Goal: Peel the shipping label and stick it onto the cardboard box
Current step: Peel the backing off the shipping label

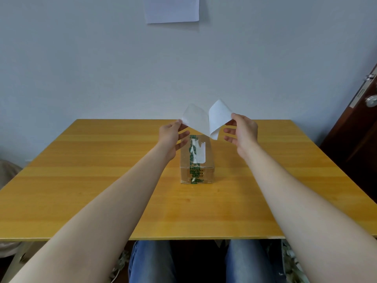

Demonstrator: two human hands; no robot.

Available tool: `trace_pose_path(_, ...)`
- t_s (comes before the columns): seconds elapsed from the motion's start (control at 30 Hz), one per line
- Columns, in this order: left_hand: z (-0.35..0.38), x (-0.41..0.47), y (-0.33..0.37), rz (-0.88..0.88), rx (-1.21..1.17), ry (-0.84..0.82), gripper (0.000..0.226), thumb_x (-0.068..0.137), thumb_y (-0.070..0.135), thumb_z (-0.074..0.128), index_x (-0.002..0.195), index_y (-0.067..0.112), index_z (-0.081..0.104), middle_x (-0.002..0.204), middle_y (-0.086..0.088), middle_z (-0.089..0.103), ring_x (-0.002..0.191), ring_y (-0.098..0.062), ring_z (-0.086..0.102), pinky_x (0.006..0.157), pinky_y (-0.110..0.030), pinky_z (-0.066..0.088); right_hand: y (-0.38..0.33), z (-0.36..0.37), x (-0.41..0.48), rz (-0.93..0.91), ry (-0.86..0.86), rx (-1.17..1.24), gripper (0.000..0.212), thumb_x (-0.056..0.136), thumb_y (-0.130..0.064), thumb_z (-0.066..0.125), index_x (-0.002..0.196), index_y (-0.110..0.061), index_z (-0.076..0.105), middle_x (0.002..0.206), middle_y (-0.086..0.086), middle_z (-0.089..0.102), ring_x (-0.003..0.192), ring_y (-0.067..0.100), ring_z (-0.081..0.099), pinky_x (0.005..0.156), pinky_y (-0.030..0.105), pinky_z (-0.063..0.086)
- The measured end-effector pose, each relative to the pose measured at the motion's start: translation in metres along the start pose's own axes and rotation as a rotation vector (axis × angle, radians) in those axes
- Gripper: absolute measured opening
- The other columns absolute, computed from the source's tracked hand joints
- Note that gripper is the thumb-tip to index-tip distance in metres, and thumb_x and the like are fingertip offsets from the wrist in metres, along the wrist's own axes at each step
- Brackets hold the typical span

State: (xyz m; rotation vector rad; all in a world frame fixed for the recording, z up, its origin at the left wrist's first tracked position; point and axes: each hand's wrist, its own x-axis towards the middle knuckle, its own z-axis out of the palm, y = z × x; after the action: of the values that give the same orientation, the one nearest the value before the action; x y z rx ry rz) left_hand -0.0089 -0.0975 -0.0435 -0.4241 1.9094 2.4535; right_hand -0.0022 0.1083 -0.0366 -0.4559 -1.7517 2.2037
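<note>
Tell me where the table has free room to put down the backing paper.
Bare table lies left and right of the cardboard box, and between it and the near edge. Crowded only at the middle, where both hands hold the sheets above it.

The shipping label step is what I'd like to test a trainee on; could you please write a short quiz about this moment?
1. True or false: the shipping label is already stuck flat on the cardboard box.
2. Which hands hold the two white sheets? A) left hand only B) right hand only C) both, one sheet each
3. What does the box stand on?

Key:
1. False; it is held in the air above the box, its two sheets partly pulled apart and meeting at the bottom.
2. C.
3. The wooden table, with green printed tape along its top.
</note>
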Motion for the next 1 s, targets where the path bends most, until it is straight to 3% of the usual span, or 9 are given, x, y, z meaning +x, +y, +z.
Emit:
trace_pose_path(0.33,-0.004,0.002,-0.001,-0.054,-0.076,0.049,0.024,0.105,0.029,0.060,0.119,0.013,0.071,0.100,0.003,0.076,0.081,-0.013,0.072,0.067,-0.030,0.060,0.001,-0.003,0.002,0.027,0.045,0.076,0.013,0.100,-0.021,0.061,0.106,-0.013,0.070,0.091,0.007,0.070,0.067,0.022,0.064,0.054,0.032,0.056)
trace_pose_path(0.5,-0.007,0.005,-0.004,-0.081,-0.085,0.098,0.022,0.106,0.029,0.058,0.109,0.013,0.073,0.097,0.004,0.075,0.079,-0.012,0.071,0.063,-0.029,0.058,0.001,-0.004,0.002,0.055,0.047,0.160,0.024,0.099,-0.024,0.061,0.115,-0.009,0.069,0.090,0.007,0.072,0.068,0.025,0.067,0.055,0.034,0.056)
trace_pose_path(0.67,-0.013,0.007,-0.006,-0.120,-0.101,0.138,0.024,0.106,0.028,0.058,0.098,0.012,0.074,0.094,0.005,0.075,0.078,-0.011,0.071,0.063,-0.029,0.057,0.001,-0.006,0.002,0.074,0.043,0.220,0.015,0.099,-0.023,0.060,0.106,-0.012,0.067,0.091,0.010,0.073,0.069,0.027,0.066,0.056,0.034,0.055)
trace_pose_path(1.0,-0.025,0.011,-0.007,-0.157,-0.196,0.182,0.026,0.106,0.027,0.059,0.120,0.009,0.071,0.089,0.006,0.075,0.075,-0.011,0.070,0.059,-0.028,0.055,-0.002,-0.005,0.001,0.096,0.050,0.308,0.016,0.101,-0.020,0.059,0.108,-0.007,0.064,0.088,0.012,0.076,0.063,0.027,0.066,0.055,0.035,0.058)
